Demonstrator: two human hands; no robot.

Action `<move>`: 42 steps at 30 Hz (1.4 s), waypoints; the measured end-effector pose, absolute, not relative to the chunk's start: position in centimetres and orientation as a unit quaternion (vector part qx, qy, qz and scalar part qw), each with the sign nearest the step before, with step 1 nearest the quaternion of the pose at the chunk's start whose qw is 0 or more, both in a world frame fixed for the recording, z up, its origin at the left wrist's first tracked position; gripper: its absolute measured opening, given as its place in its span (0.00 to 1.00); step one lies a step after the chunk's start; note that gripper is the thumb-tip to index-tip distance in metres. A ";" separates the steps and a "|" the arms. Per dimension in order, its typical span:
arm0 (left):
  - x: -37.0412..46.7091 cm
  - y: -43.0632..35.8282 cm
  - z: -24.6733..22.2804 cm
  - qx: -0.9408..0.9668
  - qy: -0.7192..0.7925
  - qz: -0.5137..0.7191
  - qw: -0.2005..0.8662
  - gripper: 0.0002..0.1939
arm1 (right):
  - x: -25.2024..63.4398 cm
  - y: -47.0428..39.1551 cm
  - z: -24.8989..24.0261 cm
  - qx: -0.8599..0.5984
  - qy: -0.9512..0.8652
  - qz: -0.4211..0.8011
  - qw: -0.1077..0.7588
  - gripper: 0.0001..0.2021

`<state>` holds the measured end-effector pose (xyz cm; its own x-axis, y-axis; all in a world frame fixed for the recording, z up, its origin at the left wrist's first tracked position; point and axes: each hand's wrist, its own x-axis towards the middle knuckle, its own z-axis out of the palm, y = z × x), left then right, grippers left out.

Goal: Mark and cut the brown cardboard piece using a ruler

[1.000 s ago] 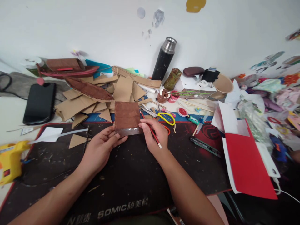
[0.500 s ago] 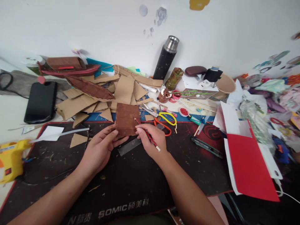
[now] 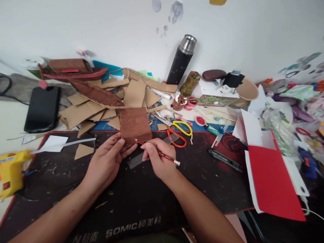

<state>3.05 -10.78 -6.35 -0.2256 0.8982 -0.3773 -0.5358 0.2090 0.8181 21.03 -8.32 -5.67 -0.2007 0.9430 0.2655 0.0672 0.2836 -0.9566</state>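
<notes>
A brown-painted square piece [image 3: 135,124] is held by its lower left corner in my left hand [image 3: 107,157], thumb on top and fingers beneath. Pinched in my right hand [image 3: 160,157] is a red and black pencil [image 3: 168,157], its tip at the lower edge of the brown square. Under my hands lies a clear ruler-like strip [image 3: 138,160], partly covered. Scissors with yellow and red handles [image 3: 182,128] rest just right of the square.
Cardboard scraps [image 3: 82,113], a brown boat-shaped piece [image 3: 96,93] and a model boat [image 3: 73,72] are behind. A yellow glue gun [image 3: 15,172] lies left. A black flask [image 3: 180,62] stands by the wall; a cutter [image 3: 224,159] and red paper [image 3: 274,179] are right.
The pencil tip has moved left and down, from the square's right side to its lower edge. The pencil lies flatter in my right hand. The square has shifted slightly left and up.
</notes>
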 end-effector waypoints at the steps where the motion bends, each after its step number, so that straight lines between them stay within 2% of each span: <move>1: 3.0 -10.8 -6.3 0.175 0.498 0.602 0.599 0.15 | 20.8 -8.4 -5.7 -0.396 -0.633 0.458 0.482 0.18; 5: 3.1 -10.7 -6.1 0.169 0.496 0.596 0.608 0.16 | 20.2 -8.6 -5.9 -0.396 -0.634 0.483 0.457 0.17; 27: 3.1 -10.7 -5.7 0.180 0.505 0.576 0.618 0.20 | 20.2 -8.5 -6.5 -0.408 -0.639 0.487 0.434 0.16; 42: 3.2 -10.6 -5.6 0.182 0.502 0.579 0.616 0.18 | 20.3 -8.4 -6.7 -0.409 -0.642 0.476 0.441 0.15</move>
<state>3.22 -10.58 -5.59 -0.1759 0.8959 -0.4079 -0.5313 0.2625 0.8055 20.28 -8.41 -6.72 -0.2774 0.9444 0.1766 0.1042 0.2123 -0.9716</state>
